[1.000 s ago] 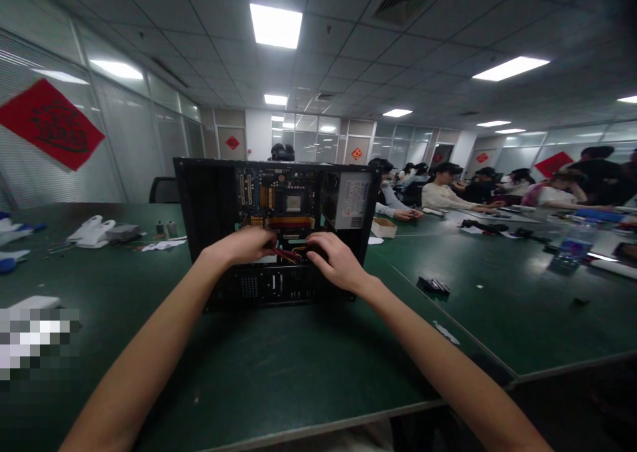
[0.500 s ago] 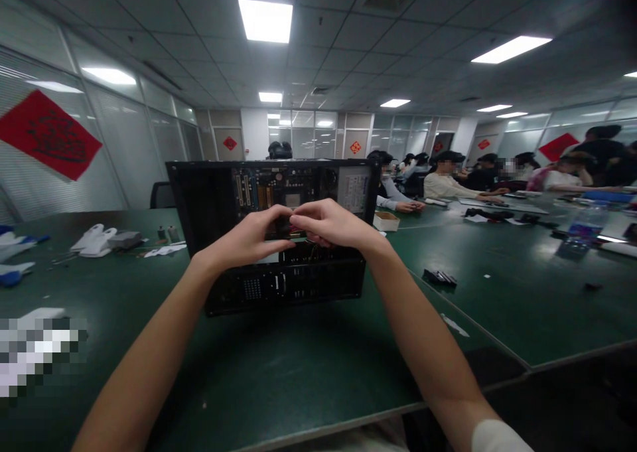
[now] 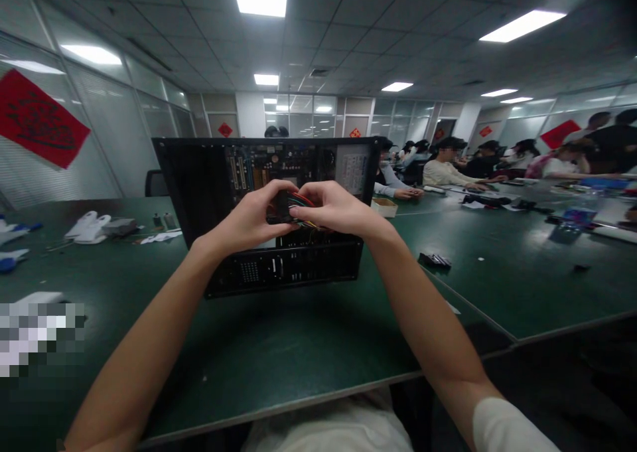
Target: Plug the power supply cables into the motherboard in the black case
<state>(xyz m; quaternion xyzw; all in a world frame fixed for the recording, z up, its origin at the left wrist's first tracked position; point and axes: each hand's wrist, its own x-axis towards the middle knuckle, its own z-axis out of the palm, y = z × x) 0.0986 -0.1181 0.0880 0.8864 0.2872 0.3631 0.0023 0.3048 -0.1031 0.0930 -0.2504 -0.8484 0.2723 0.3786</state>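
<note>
A black open computer case (image 3: 283,266) stands on the green table, its inside with a circuit board facing me. In front of it, my right hand (image 3: 331,206) is closed round a bundle of coloured cables (image 3: 303,202), red, yellow and green among them. My left hand (image 3: 259,213) curves in from the left, thumb below and fingers above, gripping a dark connector (image 3: 283,210) at the cables' left end. The fingertips of both hands are close together. Part of the board is hidden behind my hands.
On the left of the green table (image 3: 249,366) lie white items (image 3: 88,226) and a grey block (image 3: 120,227). A small open box (image 3: 384,206) and a black part (image 3: 434,261) are to the right. People sit farther back on the right.
The view has tilted down a little, so case and table appear higher. The coloured cables and dark connector between my hands now show clearly; before, they were mostly hidden.
</note>
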